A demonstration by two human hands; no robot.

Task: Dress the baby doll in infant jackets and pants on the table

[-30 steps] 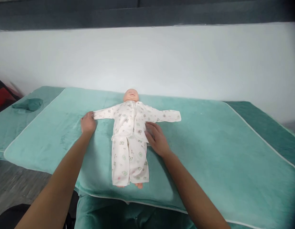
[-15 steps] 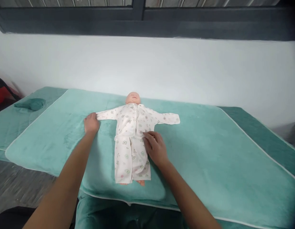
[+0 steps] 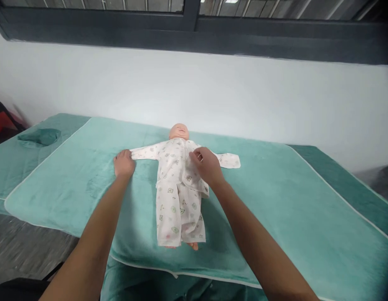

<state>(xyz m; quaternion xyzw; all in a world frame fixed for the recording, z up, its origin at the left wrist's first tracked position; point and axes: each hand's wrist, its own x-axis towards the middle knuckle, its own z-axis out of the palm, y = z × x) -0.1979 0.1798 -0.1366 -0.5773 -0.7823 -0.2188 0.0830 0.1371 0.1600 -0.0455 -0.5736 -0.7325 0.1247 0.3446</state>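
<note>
A baby doll point(image 3: 179, 131) lies on its back, dressed in a white printed jacket point(image 3: 171, 163) and matching trousers point(image 3: 168, 213). Both sleeves stretch out sideways, and its feet point(image 3: 193, 246) peek out below the trouser legs. At the cuff of the sleeve point(image 3: 146, 152) on the left, my left hand point(image 3: 124, 163) has its fingers closed over the end. My right hand point(image 3: 208, 165) is over the jacket's right front, fingers loosely bent with a gap between thumb and forefinger. It hides part of the chest and shoulder there.
A green padded mat point(image 3: 275, 209) with pale piping covers the bed under the doll. On the left lies a green pillow point(image 3: 39, 136) with a hollow. A white wall point(image 3: 244, 96) and dark window frame point(image 3: 118, 31) rise behind. Something red and black point(image 3: 2, 123) stands at far left.
My right hand has moved up from the jacket's hem to the chest. The jacket's right front now flares outward at its lower corner. My left hand stays at the cuff; the view has shifted slightly.
</note>
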